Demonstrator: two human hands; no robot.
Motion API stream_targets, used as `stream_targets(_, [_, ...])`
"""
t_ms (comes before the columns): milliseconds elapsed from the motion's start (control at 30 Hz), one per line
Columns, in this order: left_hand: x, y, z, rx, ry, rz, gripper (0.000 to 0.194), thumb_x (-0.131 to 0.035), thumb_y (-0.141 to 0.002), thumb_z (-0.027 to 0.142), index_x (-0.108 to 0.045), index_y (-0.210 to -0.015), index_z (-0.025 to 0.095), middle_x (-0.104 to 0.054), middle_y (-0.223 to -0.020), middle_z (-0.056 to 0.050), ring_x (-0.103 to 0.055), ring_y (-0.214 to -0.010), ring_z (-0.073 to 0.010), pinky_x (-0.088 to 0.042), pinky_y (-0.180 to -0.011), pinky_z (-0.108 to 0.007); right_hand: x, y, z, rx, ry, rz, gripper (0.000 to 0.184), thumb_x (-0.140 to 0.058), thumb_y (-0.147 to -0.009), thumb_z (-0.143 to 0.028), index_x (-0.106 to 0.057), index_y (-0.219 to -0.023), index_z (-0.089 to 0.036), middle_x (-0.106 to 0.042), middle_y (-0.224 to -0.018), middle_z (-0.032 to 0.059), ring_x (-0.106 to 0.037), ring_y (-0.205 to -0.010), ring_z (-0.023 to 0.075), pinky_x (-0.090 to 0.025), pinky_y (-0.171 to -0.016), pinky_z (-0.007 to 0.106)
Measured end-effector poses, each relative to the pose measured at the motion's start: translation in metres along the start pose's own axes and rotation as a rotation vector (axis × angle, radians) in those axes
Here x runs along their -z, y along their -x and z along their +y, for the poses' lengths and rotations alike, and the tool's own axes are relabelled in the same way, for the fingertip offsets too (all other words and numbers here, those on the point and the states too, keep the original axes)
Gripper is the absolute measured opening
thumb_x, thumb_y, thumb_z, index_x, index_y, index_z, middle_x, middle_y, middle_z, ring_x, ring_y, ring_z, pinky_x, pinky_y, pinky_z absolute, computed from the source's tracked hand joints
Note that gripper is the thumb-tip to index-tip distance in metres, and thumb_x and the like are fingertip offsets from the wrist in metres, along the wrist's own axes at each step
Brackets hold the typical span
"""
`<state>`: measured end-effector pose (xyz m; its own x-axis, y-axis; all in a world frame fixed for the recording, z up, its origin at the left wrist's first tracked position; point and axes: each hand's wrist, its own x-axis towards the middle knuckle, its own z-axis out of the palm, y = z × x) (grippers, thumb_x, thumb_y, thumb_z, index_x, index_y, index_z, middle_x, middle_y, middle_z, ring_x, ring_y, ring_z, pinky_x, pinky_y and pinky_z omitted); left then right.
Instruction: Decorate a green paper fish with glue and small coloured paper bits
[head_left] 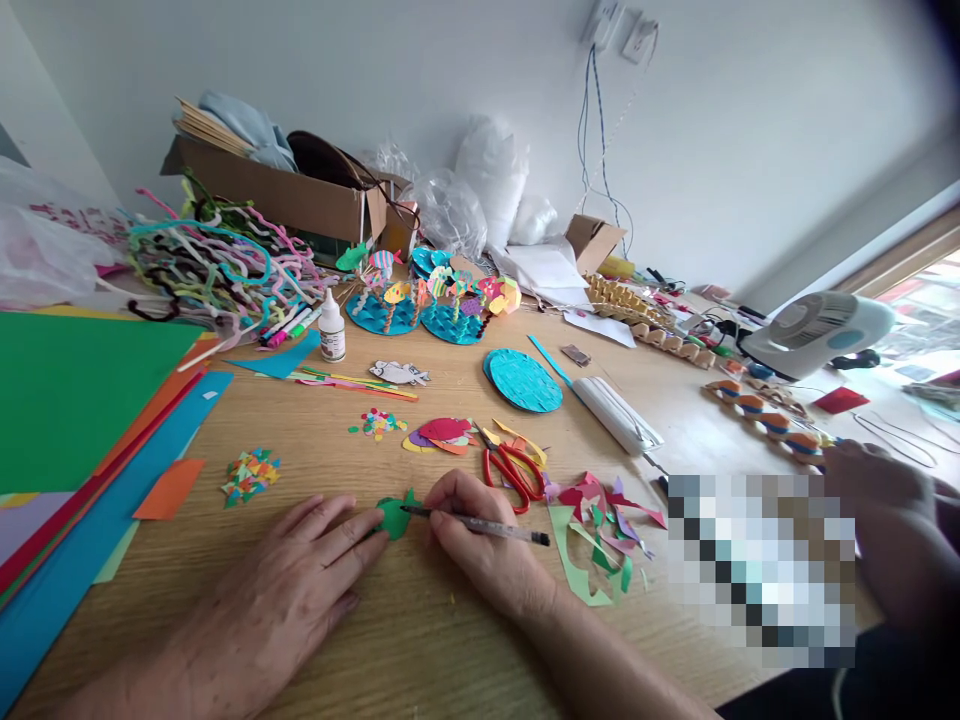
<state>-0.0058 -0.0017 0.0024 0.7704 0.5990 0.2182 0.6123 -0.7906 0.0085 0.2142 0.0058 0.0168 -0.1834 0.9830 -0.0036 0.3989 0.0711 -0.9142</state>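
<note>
Green paper fish (391, 521) flat on near middle of table (382, 650), between hands. Left hand (315, 560): fingers slightly spread, fingertips at fish's left edge. Right hand (476, 535): thumb and forefinger pinching pen (491, 524), tip at fish's right part. Step in hand, apparently: drawing details; next stroke calls for steady paper, light pressure. Red-handled scissors (511, 462) and paper scraps (585, 498) crowd right hand's far and right sides. Farther off: fish cutouts (446, 430), glue bottle (331, 337).
</note>
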Motion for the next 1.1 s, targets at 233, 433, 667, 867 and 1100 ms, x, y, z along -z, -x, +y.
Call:
stream_targets(233, [-0.0005, 0.0037, -0.0004, -0.045, -0.095, 0.126, 0.049, -0.038, -0.079, 0.006, -0.059, -0.120, 0.022, -0.065, -0.124, -0.001, -0.058, -0.110, -0.0243, -0.050, -0.092, -0.039, 0.0063, 0.0060, -0.0043, -0.042, -0.004, -0.096, 0.015, -0.046, -0.069, -0.011, -0.058, -0.075, -0.017, -0.057, -0.061, -0.0021, -0.047, -0.053, 0.0102, -0.035, -0.048, 0.019])
stream_targets(433, [0.0006, -0.0004, -0.0003, -0.034, -0.050, 0.014, 0.055, -0.037, -0.075, 0.000, -0.061, -0.117, 0.026, -0.064, -0.125, 0.001, -0.057, -0.112, -0.0237, -0.048, -0.096, -0.041, 0.0014, 0.0043, 0.0012, 0.069, 0.044, -0.099, 0.011, -0.049, -0.064, -0.010, -0.056, -0.066, -0.018, -0.048, -0.056, -0.0061, -0.041, -0.049, 0.0076, -0.033, -0.047, 0.018])
stream_targets(667, [-0.0023, 0.0027, -0.0012, -0.041, -0.065, 0.015, 0.054, -0.037, -0.077, 0.001, -0.059, -0.121, 0.024, -0.063, -0.127, 0.000, -0.055, -0.114, -0.0252, -0.047, -0.096, -0.043, -0.0004, 0.0046, 0.0007, 0.141, 0.095, -0.076, 0.008, -0.051, -0.065, -0.012, -0.054, -0.065, -0.018, -0.048, -0.056, -0.0058, -0.042, -0.049, 0.0079, -0.034, -0.048, 0.018])
stream_targets(867, [-0.0026, 0.0028, -0.0011, -0.036, -0.033, 0.012, 0.053, -0.039, -0.078, 0.002, -0.057, -0.123, 0.025, -0.061, -0.129, 0.000, -0.053, -0.116, -0.0250, -0.046, -0.097, -0.042, -0.0018, 0.0057, -0.0007, 0.122, 0.090, -0.086, 0.008, -0.051, -0.066, -0.011, -0.054, -0.066, -0.018, -0.048, -0.056, -0.0056, -0.043, -0.049, 0.0079, -0.034, -0.048, 0.018])
stream_targets(1100, [-0.0006, 0.0008, 0.0000, -0.019, -0.033, -0.008, 0.052, -0.041, -0.078, 0.003, -0.060, -0.120, 0.026, -0.062, -0.128, 0.001, -0.054, -0.115, -0.0245, -0.046, -0.098, -0.041, -0.0013, 0.0063, -0.0023, 0.102, 0.091, -0.088, 0.008, -0.051, -0.066, -0.011, -0.053, -0.064, -0.018, -0.048, -0.056, -0.0055, -0.043, -0.049, 0.0082, -0.033, -0.048, 0.018])
